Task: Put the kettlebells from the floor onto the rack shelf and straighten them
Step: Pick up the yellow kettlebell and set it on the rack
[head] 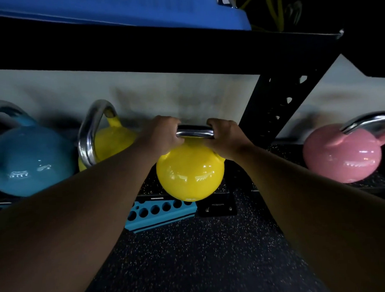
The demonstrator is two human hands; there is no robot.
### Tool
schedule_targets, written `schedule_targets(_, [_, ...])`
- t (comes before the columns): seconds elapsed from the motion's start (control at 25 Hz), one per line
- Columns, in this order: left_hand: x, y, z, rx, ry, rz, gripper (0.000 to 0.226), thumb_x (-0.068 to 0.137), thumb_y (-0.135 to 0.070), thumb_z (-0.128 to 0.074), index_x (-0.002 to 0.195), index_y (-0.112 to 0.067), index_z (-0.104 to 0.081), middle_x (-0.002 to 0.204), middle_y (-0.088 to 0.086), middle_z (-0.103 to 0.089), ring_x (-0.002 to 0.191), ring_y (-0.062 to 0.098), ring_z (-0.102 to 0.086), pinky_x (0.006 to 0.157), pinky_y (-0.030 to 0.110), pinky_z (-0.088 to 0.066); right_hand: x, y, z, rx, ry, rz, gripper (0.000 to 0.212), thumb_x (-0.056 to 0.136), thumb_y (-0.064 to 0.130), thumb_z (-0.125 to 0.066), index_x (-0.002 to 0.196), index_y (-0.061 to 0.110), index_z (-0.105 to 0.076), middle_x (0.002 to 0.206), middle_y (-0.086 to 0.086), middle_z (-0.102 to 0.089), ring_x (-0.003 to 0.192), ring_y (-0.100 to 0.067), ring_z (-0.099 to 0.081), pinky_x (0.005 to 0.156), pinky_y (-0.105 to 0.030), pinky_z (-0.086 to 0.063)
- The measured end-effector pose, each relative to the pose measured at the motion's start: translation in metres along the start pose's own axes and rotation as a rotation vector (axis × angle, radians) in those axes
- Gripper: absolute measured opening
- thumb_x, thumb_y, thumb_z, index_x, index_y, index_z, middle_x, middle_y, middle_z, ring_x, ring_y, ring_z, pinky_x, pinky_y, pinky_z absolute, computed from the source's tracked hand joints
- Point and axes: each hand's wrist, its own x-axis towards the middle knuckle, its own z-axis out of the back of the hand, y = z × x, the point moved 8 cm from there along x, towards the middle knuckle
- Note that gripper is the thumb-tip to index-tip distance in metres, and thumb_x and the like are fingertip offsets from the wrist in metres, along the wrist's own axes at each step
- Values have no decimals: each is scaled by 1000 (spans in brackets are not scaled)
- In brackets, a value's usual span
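Note:
A yellow kettlebell [189, 172] with a chrome handle hangs at the front edge of the low rack shelf [151, 193], upright. My left hand [162, 134] grips the left end of its handle. My right hand [225, 134] grips the right end. Whether its base touches the shelf I cannot tell. A second yellow kettlebell [112, 140] stands on the shelf behind and to the left, its handle turned sideways. Further left on the shelf sits a blue kettlebell [26, 162]. A pink kettlebell [342, 157] rests on the shelf section right of the black upright.
A black perforated rack upright [271, 111] slants just right of my hands. An upper black shelf beam [161, 52] with a blue mat [115, 14] on it overhangs. A teal block with holes [159, 211] lies on the speckled rubber floor [203, 255].

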Motion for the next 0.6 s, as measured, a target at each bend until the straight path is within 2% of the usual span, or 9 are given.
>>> schedule_targets(0.16, [-5,0,-2,-58,16,63,37,81,-22,-75,113,-6,-69,103,20,-73,99,40,-66,77,37,-48,-2,0,1,27,-10,-24,22,84,17,-65,105,10,-62,89,-12,-64,72,-30,-62,56,-32,-44])
schedule_targets(0.28, [-11,3,0,-152,7,67,39,79,-20,-76,113,-9,-59,104,16,-68,99,37,-65,74,35,-45,-5,0,0,56,-28,-17,34,84,19,-68,116,14,-57,106,-14,-61,85,-31,-63,63,-33,-46])
schedule_targets(0.36, [-18,-1,7,-200,-24,0,54,77,-21,-77,125,-16,-52,119,11,-62,110,33,-61,86,40,-50,-14,-3,5,91,-53,3,46,86,22,-69,129,20,-52,117,-12,-56,97,-25,-59,72,-31,-47])
schedule_targets(0.48, [-37,-13,20,-86,-58,-138,72,79,-30,-76,142,-27,-42,145,4,-48,135,31,-44,109,49,-40,-41,-9,15,132,-41,48,61,88,22,-69,143,26,-43,128,-10,-52,109,-17,-52,85,-25,-40])
schedule_targets(0.6, [-61,-39,25,32,-34,-257,72,84,-38,-73,146,-25,-41,150,2,-44,142,28,-34,116,44,-28,-74,-24,34,128,-61,78,53,90,23,-67,140,24,-49,124,-12,-58,111,-25,-59,87,-24,-41])
